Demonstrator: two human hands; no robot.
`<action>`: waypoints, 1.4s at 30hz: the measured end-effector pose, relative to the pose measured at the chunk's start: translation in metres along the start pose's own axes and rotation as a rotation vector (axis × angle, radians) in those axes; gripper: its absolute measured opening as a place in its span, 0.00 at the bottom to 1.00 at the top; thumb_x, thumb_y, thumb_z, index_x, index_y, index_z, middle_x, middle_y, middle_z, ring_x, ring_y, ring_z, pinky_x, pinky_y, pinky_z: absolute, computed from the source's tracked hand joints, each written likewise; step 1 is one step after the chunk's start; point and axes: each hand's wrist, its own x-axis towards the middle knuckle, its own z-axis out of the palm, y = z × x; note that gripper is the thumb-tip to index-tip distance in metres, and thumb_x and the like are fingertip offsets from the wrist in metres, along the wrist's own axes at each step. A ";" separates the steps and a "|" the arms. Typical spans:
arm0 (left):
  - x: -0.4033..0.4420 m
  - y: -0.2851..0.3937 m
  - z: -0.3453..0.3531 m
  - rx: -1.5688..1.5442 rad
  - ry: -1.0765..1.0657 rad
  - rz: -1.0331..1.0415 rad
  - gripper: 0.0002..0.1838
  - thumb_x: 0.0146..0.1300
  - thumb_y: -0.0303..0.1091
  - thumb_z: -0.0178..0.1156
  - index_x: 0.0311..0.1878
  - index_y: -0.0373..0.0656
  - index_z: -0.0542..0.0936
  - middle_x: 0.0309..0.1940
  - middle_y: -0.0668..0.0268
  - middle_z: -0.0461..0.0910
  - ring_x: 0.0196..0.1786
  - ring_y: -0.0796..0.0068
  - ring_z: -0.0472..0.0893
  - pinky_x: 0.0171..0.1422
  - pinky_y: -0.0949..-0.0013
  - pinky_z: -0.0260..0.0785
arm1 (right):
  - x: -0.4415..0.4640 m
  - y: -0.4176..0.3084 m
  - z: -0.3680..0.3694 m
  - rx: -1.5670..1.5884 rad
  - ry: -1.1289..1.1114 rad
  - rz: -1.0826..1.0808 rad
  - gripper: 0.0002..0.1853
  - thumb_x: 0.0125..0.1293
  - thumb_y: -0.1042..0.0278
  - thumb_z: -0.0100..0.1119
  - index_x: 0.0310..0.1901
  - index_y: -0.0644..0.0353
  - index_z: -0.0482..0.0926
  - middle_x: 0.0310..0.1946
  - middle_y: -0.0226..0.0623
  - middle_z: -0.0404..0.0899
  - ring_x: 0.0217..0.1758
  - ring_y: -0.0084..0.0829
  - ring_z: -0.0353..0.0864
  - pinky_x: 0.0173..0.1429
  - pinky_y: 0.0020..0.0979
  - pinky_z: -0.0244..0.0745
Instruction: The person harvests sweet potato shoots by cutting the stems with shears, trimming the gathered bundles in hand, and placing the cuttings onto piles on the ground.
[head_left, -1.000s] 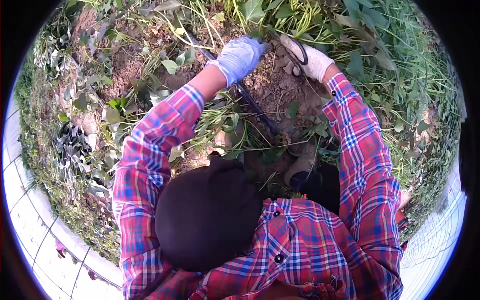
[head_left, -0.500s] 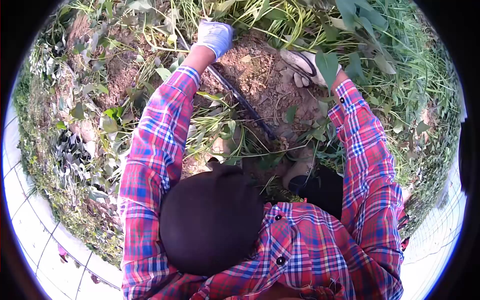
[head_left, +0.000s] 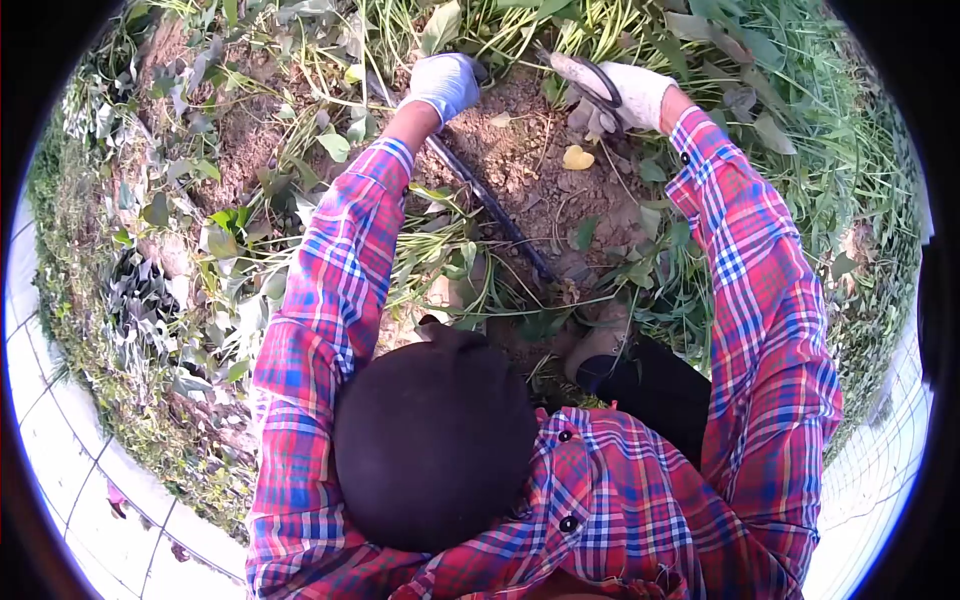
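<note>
My left hand [head_left: 445, 82], in a pale thin glove, is closed at the edge of the green vines [head_left: 500, 35]; what its fingers hold is hidden. Below its wrist a black hose [head_left: 485, 200] runs diagonally over the soil. To the right, my right hand [head_left: 625, 95] wears a white glove with grey fingers. It is closed round dark-handled scissors [head_left: 603, 88], whose tip points up and left towards the stems. Bare brown soil [head_left: 520, 140] lies between the hands, with a yellow leaf [head_left: 577, 158] near the right one.
Leafy vines cover the ground at left, and tall grass [head_left: 830, 150] grows at right. Cut-looking stems [head_left: 430, 245] lie beside the hose. A shoe [head_left: 600, 355] and a dark trouser leg [head_left: 665, 390] show below. White sheeting with grid lines [head_left: 60, 470] borders the plot.
My right hand has moved up and left, nearer the left hand, and the scissors show more clearly. The left hand has shifted slightly right. A yellow leaf now shows on the soil.
</note>
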 end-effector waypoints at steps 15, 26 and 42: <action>0.001 0.001 0.011 0.045 0.106 -0.003 0.12 0.46 0.42 0.63 0.37 0.59 0.85 0.31 0.61 0.83 0.37 0.63 0.83 0.46 0.64 0.74 | 0.033 -0.015 0.003 -0.071 -0.004 0.017 0.38 0.54 0.27 0.52 0.36 0.65 0.74 0.21 0.38 0.77 0.15 0.19 0.68 0.19 0.19 0.63; 0.002 0.006 0.005 -0.028 0.054 -0.030 0.14 0.45 0.45 0.66 0.37 0.57 0.85 0.31 0.61 0.83 0.38 0.64 0.82 0.46 0.65 0.74 | 0.008 -0.029 0.027 0.181 0.070 0.025 0.35 0.54 0.28 0.53 0.34 0.61 0.76 0.22 0.35 0.78 0.17 0.18 0.68 0.19 0.18 0.62; -0.119 -0.034 -0.088 0.026 -0.368 0.266 0.10 0.46 0.36 0.61 0.30 0.41 0.81 0.25 0.58 0.81 0.28 0.60 0.81 0.36 0.63 0.73 | -0.070 -0.026 0.034 0.048 -0.013 -0.086 0.22 0.62 0.48 0.57 0.35 0.64 0.78 0.18 0.36 0.76 0.12 0.20 0.69 0.14 0.20 0.59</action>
